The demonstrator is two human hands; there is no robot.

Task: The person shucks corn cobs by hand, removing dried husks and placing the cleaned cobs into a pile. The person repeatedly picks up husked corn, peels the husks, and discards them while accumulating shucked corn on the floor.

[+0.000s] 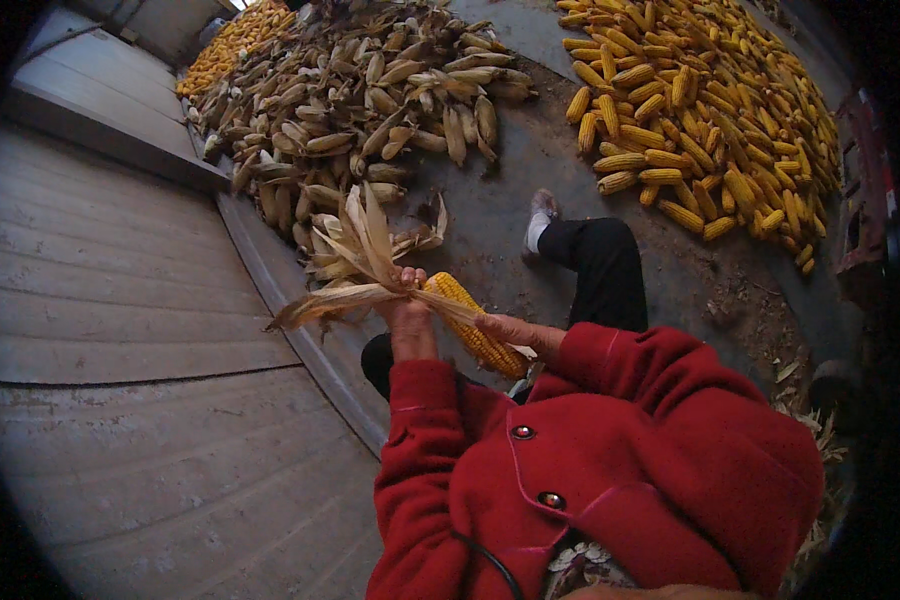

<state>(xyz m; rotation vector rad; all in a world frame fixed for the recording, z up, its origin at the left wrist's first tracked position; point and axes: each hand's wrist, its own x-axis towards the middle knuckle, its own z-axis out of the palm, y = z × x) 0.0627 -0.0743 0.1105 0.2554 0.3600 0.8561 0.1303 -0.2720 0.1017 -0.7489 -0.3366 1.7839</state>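
Observation:
A yellow corn cob (487, 349), largely bare of husk, lies slantwise between my hands in front of my body. My left hand (409, 307) is closed around dry, pale corn husks (367, 236) at the cob's far end. Some leaves stick up above that fist, and another bunch trails to the left. My right hand (517, 334) holds the cob from the right side, with most of its fingers hidden. One strip of husk (454, 307) stretches along the cob between the two hands.
Unhusked corn ears (352, 105) are heaped ahead on the left. Bare yellow cobs (705, 135) form a large pile ahead on the right. A ribbed panel wall (120, 300) stands close on my left. My shoe (541, 214) rests on the littered floor between the heaps.

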